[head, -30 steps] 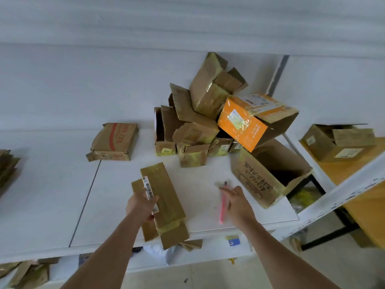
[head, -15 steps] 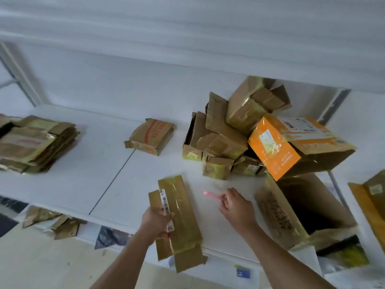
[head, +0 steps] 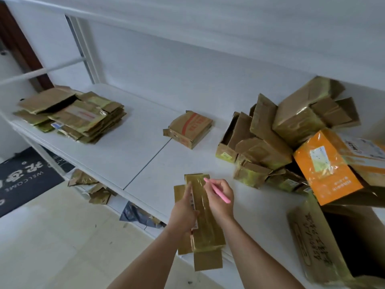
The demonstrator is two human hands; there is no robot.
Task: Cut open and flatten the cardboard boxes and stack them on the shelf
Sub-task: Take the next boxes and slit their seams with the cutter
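The shelf (head: 145,147) is carrying everything: a stack of flattened boxes (head: 70,115) is lying at its far left end, a heap of uncut boxes (head: 270,142) is crowding its right end, and a single squashed box with red print (head: 189,128) is sitting between them, apart from both.

You are holding the long taped box (head: 205,215) at the shelf's front edge, directly below your face. Its long axis is running away from you, from the near flap hanging past the edge towards the back wall, leaning slightly left at the far end. It is lying nearly flat already, taped face up.

Your left hand (head: 183,211) is gripping the box's left long edge, thumb lying over the barcode label, fingers hidden underneath. Your right hand (head: 220,199) is resting against the box's right side, fingers curled round the pink cutter (head: 216,190). The cutter's tip is pointing up and left, sitting over the far third of the taped face; its tail is pointing back to your right.

Judgement: the cutting hand is the nearer one to the tape seam, and the seam is running along the box's long axis, so the stroke would be travelling lengthwise towards you. Your left thumb is lying close beside that line.
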